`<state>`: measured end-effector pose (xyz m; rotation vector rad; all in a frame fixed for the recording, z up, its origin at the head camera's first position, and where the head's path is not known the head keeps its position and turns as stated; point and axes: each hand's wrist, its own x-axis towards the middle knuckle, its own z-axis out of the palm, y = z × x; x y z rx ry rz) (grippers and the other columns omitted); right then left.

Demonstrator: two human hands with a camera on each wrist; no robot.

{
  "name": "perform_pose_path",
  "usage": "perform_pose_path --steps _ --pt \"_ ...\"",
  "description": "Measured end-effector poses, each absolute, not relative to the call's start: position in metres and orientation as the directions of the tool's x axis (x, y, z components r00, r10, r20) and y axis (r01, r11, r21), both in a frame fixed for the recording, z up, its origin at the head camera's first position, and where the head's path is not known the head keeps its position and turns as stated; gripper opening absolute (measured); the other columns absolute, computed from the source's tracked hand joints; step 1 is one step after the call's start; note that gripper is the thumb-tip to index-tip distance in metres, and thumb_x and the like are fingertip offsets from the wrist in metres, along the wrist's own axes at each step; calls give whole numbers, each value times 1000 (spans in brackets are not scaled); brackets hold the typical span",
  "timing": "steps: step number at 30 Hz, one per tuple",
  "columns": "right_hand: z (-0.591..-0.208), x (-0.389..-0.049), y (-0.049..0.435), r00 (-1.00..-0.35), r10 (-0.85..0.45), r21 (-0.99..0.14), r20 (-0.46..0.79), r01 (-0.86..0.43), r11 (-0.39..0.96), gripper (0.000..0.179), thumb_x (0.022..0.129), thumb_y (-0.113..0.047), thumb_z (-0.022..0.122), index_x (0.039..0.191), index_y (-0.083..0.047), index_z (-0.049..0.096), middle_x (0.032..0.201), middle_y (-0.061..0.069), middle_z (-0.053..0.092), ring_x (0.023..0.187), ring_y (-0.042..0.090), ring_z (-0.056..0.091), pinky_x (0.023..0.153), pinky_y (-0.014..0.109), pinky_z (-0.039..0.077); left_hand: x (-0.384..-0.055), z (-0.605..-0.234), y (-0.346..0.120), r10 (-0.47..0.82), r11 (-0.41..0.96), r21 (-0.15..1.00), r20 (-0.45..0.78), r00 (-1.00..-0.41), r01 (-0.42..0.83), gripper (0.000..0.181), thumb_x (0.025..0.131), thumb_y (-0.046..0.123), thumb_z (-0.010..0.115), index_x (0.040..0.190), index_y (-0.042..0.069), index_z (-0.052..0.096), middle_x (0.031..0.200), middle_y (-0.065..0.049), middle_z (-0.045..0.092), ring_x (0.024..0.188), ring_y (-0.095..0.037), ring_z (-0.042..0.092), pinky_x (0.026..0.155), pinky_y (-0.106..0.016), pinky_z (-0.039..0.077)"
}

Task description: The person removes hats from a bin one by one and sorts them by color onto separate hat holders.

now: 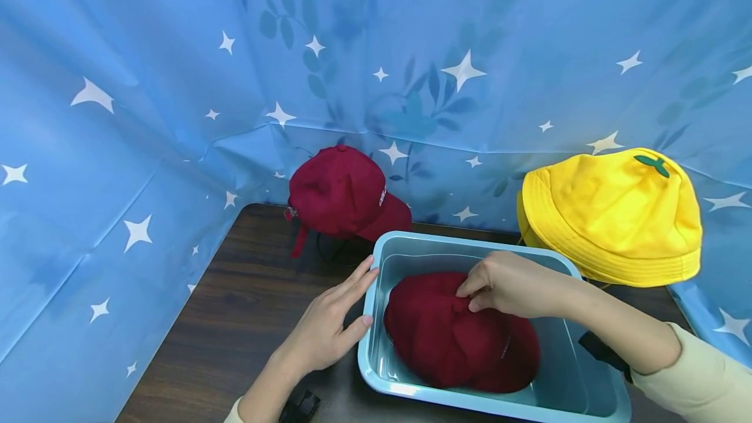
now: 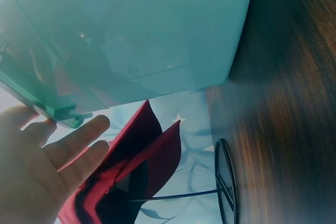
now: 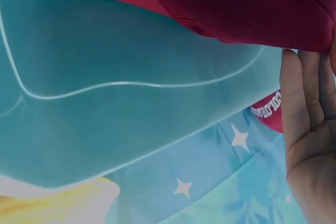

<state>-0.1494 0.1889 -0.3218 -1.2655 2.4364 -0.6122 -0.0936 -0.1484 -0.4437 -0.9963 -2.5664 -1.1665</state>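
Note:
Inside the light blue plastic tub (image 1: 572, 371) is a dark red baseball cap (image 1: 437, 338), crown up, its brim toward the tub's right side. My right hand (image 1: 511, 286) reaches over it, thumb and fingers pinching the crown near the top. White lettering on that cap (image 3: 247, 9) shows in the right wrist view, beside my right hand's fingers (image 3: 295, 87). At the tub's left rim rests my left hand (image 1: 329, 325), fingers extended against the edge. From the left wrist view, my left hand (image 2: 47, 166) lies along the tub wall (image 2: 157, 35).
Behind the tub, a second red cap (image 1: 343, 191) sits on a black wire stand (image 2: 226, 182). A yellow bucket hat (image 1: 611, 214) with a green leaf stands at the back right. Blue star-patterned cloth (image 1: 364, 51) backs the dark wooden table (image 1: 235, 318).

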Motion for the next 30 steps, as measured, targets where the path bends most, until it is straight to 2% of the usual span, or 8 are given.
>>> perform_pose_path --steps 3,10,19,30 --pt "-317 -148 191 -585 -805 -508 -97 -666 545 24 87 -5 83 110 -11 84 98 -10 78 89 5 71 74 24 60 -93 -443 -148 512 475 619 383 -769 625 65 106 27 53 165 14 33 173 -1 23 152 -24 39 110 -62 45" --pt "-310 -146 197 -599 -799 -463 -49 -696 549 23 86 -8 85 108 -15 84 98 -12 77 88 5 70 72 24 60 -93 -443 -149 510 480 617 382 -770 624 64 105 28 53 165 13 34 173 -1 23 152 -24 39 110 -61 45" --pt "-299 -142 204 -640 -768 -489 -29 -661 569 22 88 -15 85 109 -17 80 95 -15 74 80 0 66 67 24 58 -94 -442 -148 511 480 614 385 -769 626 64 105 28 52 165 11 34 173 -1 23 152 -24 39 109 -62 45" --pt "-286 -137 216 -655 -754 -471 48 -681 562 27 86 -11 85 110 -20 79 98 -17 74 81 -1 66 66 23 58 -93 -442 -148 509 484 617 379 -773 621 66 105 28 53 166 17 31 173 0 23 152 -23 39 110 -61 45"
